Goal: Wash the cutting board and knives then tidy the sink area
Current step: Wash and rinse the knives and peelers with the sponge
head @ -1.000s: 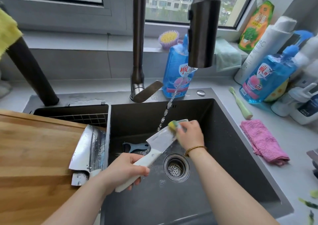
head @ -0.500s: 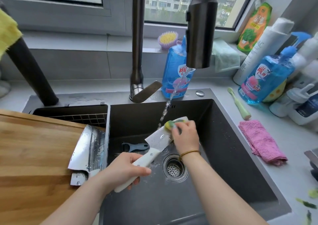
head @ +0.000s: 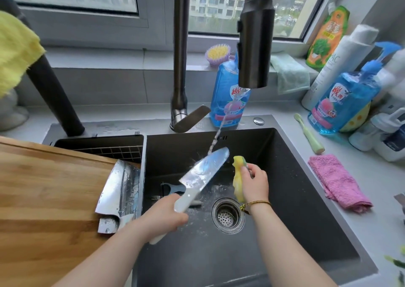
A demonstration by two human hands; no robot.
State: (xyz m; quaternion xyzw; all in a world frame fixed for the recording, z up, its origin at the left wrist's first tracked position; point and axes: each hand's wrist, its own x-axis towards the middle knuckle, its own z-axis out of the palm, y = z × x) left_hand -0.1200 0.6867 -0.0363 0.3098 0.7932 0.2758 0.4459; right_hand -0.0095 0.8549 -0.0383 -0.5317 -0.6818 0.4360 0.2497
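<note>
Rinsing under the water stream [head: 219, 131], the knife [head: 203, 172] slants above the sink [head: 306, 199], its handle grasped by the left hand [head: 160, 218]. The right hand [head: 255, 183] grips a sponge [head: 237, 177] just beside the blade. A cleaver [head: 119, 190] lies at the right edge of the cutting board [head: 48, 188].

White-handled knife [head: 203, 170]: wet steel blade, tilted tip-up above the sink [head: 295, 199] basin.
Cleaver [head: 119, 190]: broad wet blade, lying flat at the sink's left edge.
Cutting board [head: 50, 188]: wooden, flat, left of the sink, under the cleaver.
</note>
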